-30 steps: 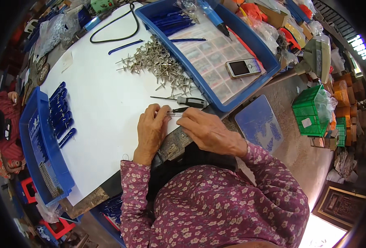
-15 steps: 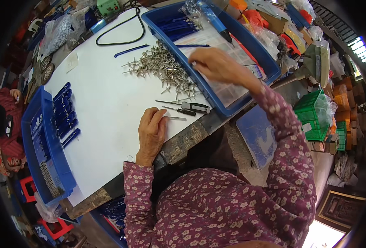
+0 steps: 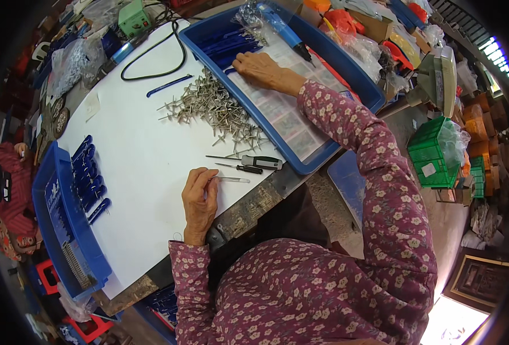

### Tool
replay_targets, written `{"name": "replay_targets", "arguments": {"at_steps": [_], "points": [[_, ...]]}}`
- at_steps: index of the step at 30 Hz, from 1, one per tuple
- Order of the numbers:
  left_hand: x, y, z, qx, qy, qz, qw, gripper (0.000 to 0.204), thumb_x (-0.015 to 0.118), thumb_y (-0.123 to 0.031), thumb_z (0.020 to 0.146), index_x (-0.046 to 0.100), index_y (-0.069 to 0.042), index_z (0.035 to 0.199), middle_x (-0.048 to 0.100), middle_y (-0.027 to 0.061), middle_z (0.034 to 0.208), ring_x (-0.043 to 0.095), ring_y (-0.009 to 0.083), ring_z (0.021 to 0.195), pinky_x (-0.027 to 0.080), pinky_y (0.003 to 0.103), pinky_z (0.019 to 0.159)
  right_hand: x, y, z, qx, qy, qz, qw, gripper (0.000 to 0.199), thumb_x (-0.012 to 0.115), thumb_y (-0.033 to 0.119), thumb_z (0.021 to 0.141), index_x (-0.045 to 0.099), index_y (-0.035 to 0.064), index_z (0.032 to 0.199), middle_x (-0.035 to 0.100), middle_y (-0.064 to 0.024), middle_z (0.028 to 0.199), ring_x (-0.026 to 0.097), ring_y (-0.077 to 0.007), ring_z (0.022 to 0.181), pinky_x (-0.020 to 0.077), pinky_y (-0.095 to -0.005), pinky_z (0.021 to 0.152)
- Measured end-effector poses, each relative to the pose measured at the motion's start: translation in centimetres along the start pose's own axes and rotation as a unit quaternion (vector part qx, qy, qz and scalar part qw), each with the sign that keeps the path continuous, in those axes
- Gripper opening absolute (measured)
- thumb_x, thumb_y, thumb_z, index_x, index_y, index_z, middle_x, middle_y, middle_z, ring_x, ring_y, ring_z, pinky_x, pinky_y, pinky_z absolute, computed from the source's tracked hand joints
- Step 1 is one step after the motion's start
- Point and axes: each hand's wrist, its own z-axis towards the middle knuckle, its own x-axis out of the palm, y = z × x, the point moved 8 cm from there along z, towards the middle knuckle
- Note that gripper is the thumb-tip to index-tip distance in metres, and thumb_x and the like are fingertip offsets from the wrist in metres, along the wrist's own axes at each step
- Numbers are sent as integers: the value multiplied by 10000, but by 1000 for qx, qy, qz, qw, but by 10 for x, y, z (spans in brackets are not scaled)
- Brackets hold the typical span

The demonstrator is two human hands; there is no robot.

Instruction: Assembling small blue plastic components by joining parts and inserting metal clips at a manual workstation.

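Note:
My right hand is over the far end of a blue tray, its fingers curled on a slim dark-blue strip. Only the strip's end shows; the palm covers the rest. Beyond those fingers lies a bundle of similar blue strips. On the white tabletop, my left hand has thumb and fingers closed at the end of a thin silver blade-like tool. Just past it are a small black screwdriver and a grey-black screwdriver. A heap of metal pins with crosspieces sits against the tray.
One loose blue strip and a black cord lie on the far tabletop. Several blue pieces line up beside another blue tray at left. A blue pen-shaped power tool rests across the right tray. Someone sits at far left.
My right hand has moved left and down onto the blue strip in the tray, covering most of it. The view has shifted slightly; my left hand stays by the silver tool.

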Motion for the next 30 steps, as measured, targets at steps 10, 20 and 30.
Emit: {"name": "replay_targets", "arguments": {"at_steps": [10,20,30], "points": [[1,3,1,-46,5,5,999,130,552,57,791,605,29,906,552,84,876,553,151,752,449,226,653,-13,-17,3,45,-59,68,995,253,558,18,722,443,10,947,487,-117,879,568,-271,804,491,-368,629],[3,2,2,-37,14,42,998,130,554,58,792,604,24,907,555,90,865,556,161,751,449,233,638,-2,-26,6,53,-60,94,992,380,588,46,698,538,99,1071,460,-115,980,535,-280,889,510,-389,684],[2,-1,1,-21,12,34,999,149,544,65,782,603,25,913,556,92,870,560,165,746,447,232,639,1,-31,3,68,-13,88,994,395,552,76,692,521,115,1083,525,-62,988,510,-260,924,428,-387,789]]}}
